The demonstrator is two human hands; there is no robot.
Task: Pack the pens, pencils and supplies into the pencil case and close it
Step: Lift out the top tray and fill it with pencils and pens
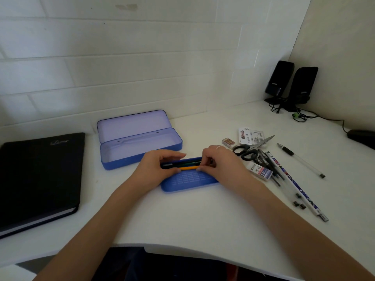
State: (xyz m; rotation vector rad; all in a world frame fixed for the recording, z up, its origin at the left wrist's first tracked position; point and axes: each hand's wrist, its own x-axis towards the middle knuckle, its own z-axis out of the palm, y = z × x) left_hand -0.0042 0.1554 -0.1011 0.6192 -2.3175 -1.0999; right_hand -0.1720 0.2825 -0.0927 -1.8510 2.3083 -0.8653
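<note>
A blue tin pencil case [140,147] lies open on the white desk, its lid tipped back and its bottom bare. In front of it sits a separate blue inner tray [188,180]. Across the tray's far part lie a yellow pencil [188,168], a green one [189,163] and a dark pen. My left hand [156,167] pinches their left ends. My right hand [219,165] pinches the right ends. To the right lie black scissors [250,151], a 2B eraser [260,171], several pens [284,179], one pen apart [300,160], a small sharpener [228,142] and a white packet [250,135].
A black notebook [38,179] covers the left of the desk. Two black speakers [292,86] with cables stand in the back right corner, and a dark mouse [361,136] rests at the right edge. The desk's curved front edge [182,250] runs close below my forearms.
</note>
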